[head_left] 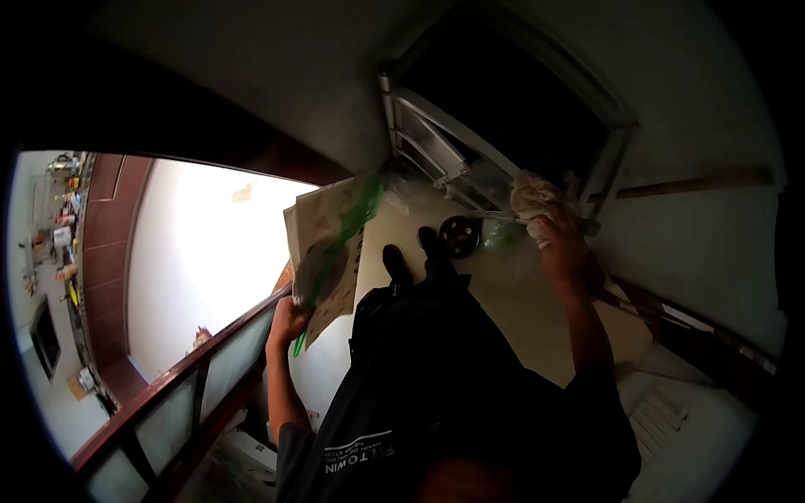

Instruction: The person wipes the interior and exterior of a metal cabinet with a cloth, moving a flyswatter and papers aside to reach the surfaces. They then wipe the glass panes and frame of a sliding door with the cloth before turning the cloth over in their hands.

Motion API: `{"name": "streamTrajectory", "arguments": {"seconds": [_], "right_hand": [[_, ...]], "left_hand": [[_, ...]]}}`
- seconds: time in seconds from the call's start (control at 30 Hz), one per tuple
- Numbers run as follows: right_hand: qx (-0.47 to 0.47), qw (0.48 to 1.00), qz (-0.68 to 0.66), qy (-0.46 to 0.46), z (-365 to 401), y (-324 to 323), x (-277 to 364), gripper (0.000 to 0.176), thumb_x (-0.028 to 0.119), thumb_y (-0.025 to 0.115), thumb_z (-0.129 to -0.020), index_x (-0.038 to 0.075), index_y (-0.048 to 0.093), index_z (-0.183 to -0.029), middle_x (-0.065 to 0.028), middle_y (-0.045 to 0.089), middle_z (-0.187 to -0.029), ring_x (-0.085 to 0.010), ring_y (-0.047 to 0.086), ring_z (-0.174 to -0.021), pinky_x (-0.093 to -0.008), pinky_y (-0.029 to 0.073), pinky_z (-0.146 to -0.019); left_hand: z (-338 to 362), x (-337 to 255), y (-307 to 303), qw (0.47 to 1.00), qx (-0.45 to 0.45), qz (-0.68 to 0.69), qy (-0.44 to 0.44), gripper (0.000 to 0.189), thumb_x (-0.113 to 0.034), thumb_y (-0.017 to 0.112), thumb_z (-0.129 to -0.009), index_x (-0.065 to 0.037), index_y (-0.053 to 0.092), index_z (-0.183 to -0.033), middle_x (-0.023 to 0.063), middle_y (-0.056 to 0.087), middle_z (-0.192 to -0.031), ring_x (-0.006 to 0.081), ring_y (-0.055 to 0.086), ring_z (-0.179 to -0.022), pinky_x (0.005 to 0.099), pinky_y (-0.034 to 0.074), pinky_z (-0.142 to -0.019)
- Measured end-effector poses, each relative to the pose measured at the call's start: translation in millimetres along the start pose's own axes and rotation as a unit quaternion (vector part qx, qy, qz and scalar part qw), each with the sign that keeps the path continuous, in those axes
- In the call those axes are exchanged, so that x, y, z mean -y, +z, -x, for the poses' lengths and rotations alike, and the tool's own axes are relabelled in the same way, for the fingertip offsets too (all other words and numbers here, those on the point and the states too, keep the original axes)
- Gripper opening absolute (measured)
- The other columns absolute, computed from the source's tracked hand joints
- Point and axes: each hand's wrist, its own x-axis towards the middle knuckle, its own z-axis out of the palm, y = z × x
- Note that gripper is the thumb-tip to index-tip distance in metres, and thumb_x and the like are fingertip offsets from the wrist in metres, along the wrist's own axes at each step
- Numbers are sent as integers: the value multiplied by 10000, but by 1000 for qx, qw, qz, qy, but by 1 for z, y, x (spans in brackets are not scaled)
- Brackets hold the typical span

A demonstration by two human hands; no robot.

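Observation:
My left hand point(288, 324) is closed around the lower edge of a creased beige cardboard sheet point(323, 222). Against the sheet lies a long green plastic tool point(362, 205) with a thin handle and a wider head, gripped in the same hand; its kind is hard to make out. On the right, my right hand point(566, 247) is closed on a bunched, pale cloth point(537, 199). The cloth overlaps the lower corner of a metal-framed window point(457, 126) in this view.
Below my feet point(397, 267) is a pale floor point(503, 289). A dark round container point(459, 237) and a green plastic bag point(499, 235) stand near them. A wooden railing point(189, 369) with pale panels runs along the left, beside a bright opening. A wooden strip point(688, 183) crosses the right wall.

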Motion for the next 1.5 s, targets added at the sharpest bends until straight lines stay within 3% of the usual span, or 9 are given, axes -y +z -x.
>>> {"name": "streamTrajectory", "arguments": {"seconds": [0.2, 0.43, 0.6, 0.7, 0.87, 0.93, 1.23, 1.3, 1.5], "right_hand": [[-14, 997, -73, 26, 0, 14, -14, 363, -80, 561, -609, 95, 606, -924, -69, 522, -1165, -288, 501, -1056, -360, 469, -792], [-52, 976, -200, 71, -12, 4, -15, 268, -37, 498, -777, 57, 591, -1010, -126, 540, -1119, -245, 521, -1035, -327, 422, -866], [-98, 843, -515, 123, -26, -2, -6, 235, 35, 495, -826, 7, 575, -1045, -71, 590, -1017, -153, 543, -941, -292, 425, -844], [-91, 847, -506, 136, -28, -14, -4, 237, 62, 489, -839, 4, 575, -1052, -70, 587, -1012, -143, 539, -942, -287, 422, -847], [-160, 820, -507, 212, -22, -42, -12, 250, -4, 491, -777, -7, 585, -1009, -73, 595, -1003, -150, 547, -925, -274, 429, -832], [-191, 758, -518, 348, -14, -56, -22, 238, 64, 519, -795, 4, 579, -1018, -63, 584, -1014, -151, 541, -921, -279, 430, -820], [-357, 700, -534, 312, 39, -70, -66, 305, 140, 547, -838, -19, 516, -1097, -103, 545, -1061, -194, 530, -960, -323, 439, -841], [-373, 693, -523, 327, 42, -70, -68, 305, 158, 543, -841, -22, 522, -1087, -95, 544, -1056, -184, 521, -958, -312, 423, -855], [-379, 679, -517, 359, 52, -60, -68, 322, 144, 572, -829, -27, 510, -1095, -90, 548, -1044, -179, 527, -952, -312, 431, -846]], "left_hand": [[11, -80, -10, 999, -32, 14, 4, 259, -111, 618, -748, 45, 517, -927, 52, 550, -736, 111, 455, -636, 278, 411, -560], [2, -58, -2, 982, -17, 187, 38, 321, -73, 626, -715, 26, 536, -1007, 68, 587, -908, 151, 530, -811, 286, 435, -728], [-21, -98, 7, 946, 39, 301, 112, 408, -57, 647, -734, 19, 511, -1111, 71, 584, -1023, 160, 535, -929, 300, 423, -821], [-37, -144, 26, 915, 102, 367, 134, 577, -49, 652, -703, 6, 412, -1224, 90, 544, -1128, 200, 497, -1057, 327, 372, -923], [-76, -197, 66, 909, 151, 351, 169, 564, -126, 661, -724, 3, 407, -1211, 62, 538, -1063, 157, 502, -972, 290, 400, -846], [-98, -212, 87, 900, 166, 368, 166, 549, -152, 635, -755, -13, 386, -1225, 66, 501, -1108, 156, 481, -998, 288, 407, -831], [-150, -281, 153, 836, 224, 481, 140, 449, -85, 552, -803, -31, 386, -1216, 69, 503, -1083, 166, 525, -921, 307, 452, -764], [-159, -301, 166, 839, 129, 510, 135, 171, -141, 563, -793, -27, 523, -914, -1, 491, -636, 74, 411, -455, 217, 296, -396], [-194, -314, 198, 835, 139, 530, 57, 173, -191, 630, -772, -41, 544, -770, -10, 490, -640, 91, 425, -497, 247, 303, -431]]}}
